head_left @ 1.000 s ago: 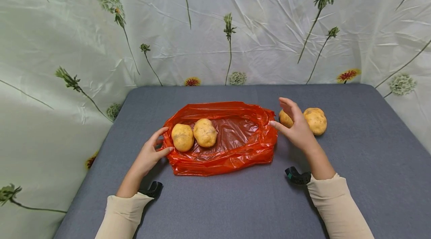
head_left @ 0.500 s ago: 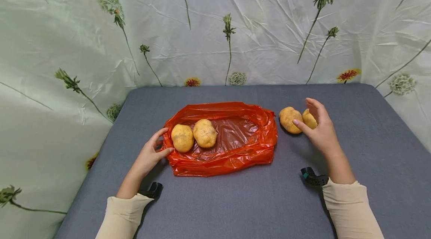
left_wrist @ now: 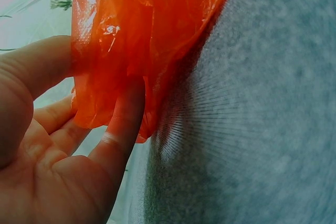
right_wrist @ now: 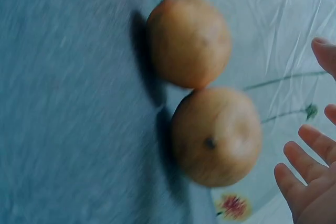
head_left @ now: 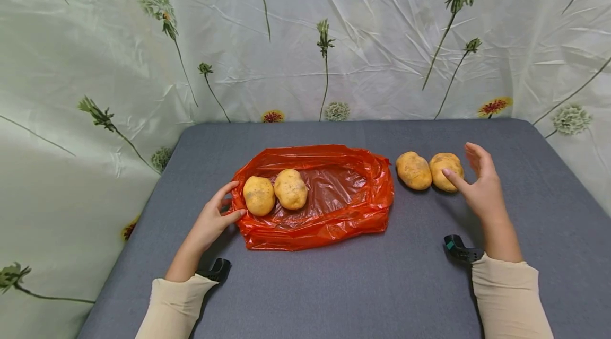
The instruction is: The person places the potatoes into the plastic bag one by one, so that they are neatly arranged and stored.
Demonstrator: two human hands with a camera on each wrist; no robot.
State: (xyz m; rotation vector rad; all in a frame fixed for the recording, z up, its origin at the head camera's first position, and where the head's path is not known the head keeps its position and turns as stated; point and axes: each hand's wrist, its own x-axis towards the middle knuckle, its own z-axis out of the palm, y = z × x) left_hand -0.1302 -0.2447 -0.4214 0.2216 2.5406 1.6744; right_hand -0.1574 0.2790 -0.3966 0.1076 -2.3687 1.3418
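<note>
Floral cloth (head_left: pixel 286 74) behind grey table (head_left: pixel 310 291). Bagged potatoes (head_left: pixel 290 189) in left half of red bag (head_left: pixel 334 230); left hand (head_left: pixel 209 225), fingers curled round its end. Right hand (head_left: pixel 487 196), fingers spread, beside outer potato (right_wrist: pixel 217 137), which touches inner potato (head_left: pixel 413 171). Probably best: cup outer one fully, lift straight up.
</note>
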